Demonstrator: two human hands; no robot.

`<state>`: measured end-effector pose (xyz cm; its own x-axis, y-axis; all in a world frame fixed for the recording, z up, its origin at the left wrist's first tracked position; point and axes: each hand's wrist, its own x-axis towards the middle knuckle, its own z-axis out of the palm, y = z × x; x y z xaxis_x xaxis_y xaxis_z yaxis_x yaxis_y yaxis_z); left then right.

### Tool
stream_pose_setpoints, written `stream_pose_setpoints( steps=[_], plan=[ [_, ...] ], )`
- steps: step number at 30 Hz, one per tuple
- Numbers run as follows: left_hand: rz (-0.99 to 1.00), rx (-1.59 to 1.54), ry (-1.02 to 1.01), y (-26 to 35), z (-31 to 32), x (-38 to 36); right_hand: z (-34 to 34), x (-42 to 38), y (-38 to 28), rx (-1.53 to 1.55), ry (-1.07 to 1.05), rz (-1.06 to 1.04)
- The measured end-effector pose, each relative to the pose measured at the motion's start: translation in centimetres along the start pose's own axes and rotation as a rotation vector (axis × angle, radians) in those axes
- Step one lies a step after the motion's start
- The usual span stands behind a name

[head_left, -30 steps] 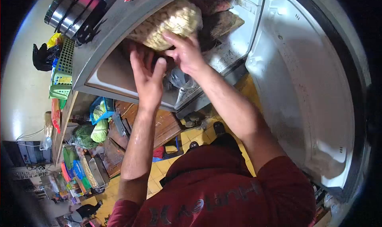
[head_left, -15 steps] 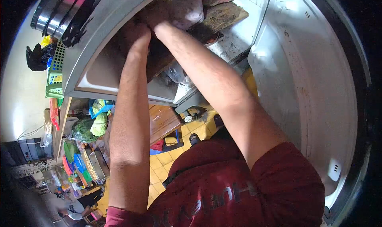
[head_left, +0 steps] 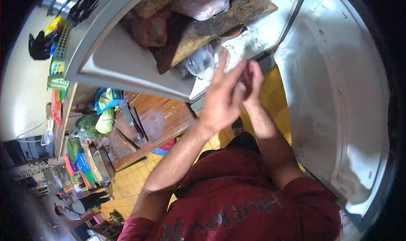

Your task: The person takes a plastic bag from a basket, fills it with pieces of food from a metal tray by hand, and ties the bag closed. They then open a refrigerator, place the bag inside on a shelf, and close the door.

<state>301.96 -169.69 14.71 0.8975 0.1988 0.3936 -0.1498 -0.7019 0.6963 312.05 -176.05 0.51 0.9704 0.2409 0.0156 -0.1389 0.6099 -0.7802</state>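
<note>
Both hands are in front of an open fridge (head_left: 127, 86), outside its lower edge. My left hand (head_left: 222, 99) has its fingers stretched out and apart, holding nothing. Close beside it, my right hand (head_left: 253, 82) is loosely curled, with nothing visible in it; its fingers are partly behind the left hand. Inside the fridge, a worn wooden board (head_left: 215, 25) lies slanted. On it rest a pale wrapped bundle (head_left: 203, 2) and a reddish packet (head_left: 152, 29). Under the board's near edge are a crumpled clear plastic bag (head_left: 198, 61) and a reddish-brown round object (head_left: 232, 32), partly hidden.
The fridge door (head_left: 338, 101) stands wide open on the right. At lower left is a wooden table (head_left: 158, 114) with knives (head_left: 127, 139), cabbages (head_left: 105, 120) and a metal tray (head_left: 103, 165). Another person (head_left: 78, 209) is in the far lower left.
Both hands have come out of the fridge, down toward my body, and are now close together. The bundles and board inside are now in fuller view, and the camera view has shifted.
</note>
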Motion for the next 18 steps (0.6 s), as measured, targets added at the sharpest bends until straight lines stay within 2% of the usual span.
stream_pose_setpoints(
  steps=[1, 2, 3, 4, 5, 6, 7, 8, 9, 11, 12, 13, 14, 15, 18],
  plan=[
    [-0.028, -0.097, -0.117, 0.9, -0.2, -1.6, -2.1, -1.0, -0.2, 0.260, -0.028, 0.192],
    [-0.025, -0.098, -0.108, 1.2, -0.8, -3.5, -4.7, -2.7, 1.6, 0.007, 0.074, 0.218],
    [-0.026, -0.115, -0.224, 0.9, -1.6, -5.5, -9.5, -4.5, 3.4, -0.520, -0.175, 0.088],
    [-0.025, -0.134, -0.342, 0.5, -2.4, -7.7, -10.8, -8.2, 1.8, -0.588, -0.100, 0.475],
    [-0.100, -0.139, -0.344, 0.1, -3.2, -10.2, -17.1, -11.0, 5.2, -0.569, -0.184, 0.553],
    [-0.161, -0.126, -0.335, -0.5, -4.3, -13.0, -24.0, -15.3, 6.3, -0.516, -0.147, 0.769],
    [-0.222, -0.112, -0.325, -1.2, -5.6, -16.0, -30.6, -20.0, 6.5, -0.756, -0.060, 0.953],
    [-0.280, -0.080, -0.290, -2.2, -6.9, -19.5, -37.3, -24.7, 6.1, -0.483, 0.287, 1.007],
    [-0.337, -0.050, -0.250, -3.1, -8.3, -23.1, -43.6, -29.3, 5.5, -0.208, 0.653, 0.957],
    [-0.469, -0.051, -0.154, -3.8, -11.5, -30.9, -62.4, -34.0, 4.4, 0.362, 0.125, 0.564],
    [-0.606, -0.141, -0.074, -4.7, -12.8, -35.8, -52.5, -32.9, -3.0, 0.037, 0.602, 0.371],
    [-0.732, -0.234, 0.013, -5.8, -13.8, -40.6, -53.6, -32.2, -7.1, 0.332, 0.000, 0.119],
    [-0.824, -0.218, 0.064, -6.6, -14.8, -45.2, -48.0, -30.2, -10.6, -0.049, 0.408, 0.068],
    [-0.921, -0.200, 0.113, -7.2, -15.7, -49.6, -39.7, -27.8, -15.0, -0.424, 0.826, 0.172],
    [-1.120, -0.244, 0.282, -6.5, -17.2, -58.9, -35.7, -23.9, -18.5, -0.547, 0.671, 0.188]
  ],
)
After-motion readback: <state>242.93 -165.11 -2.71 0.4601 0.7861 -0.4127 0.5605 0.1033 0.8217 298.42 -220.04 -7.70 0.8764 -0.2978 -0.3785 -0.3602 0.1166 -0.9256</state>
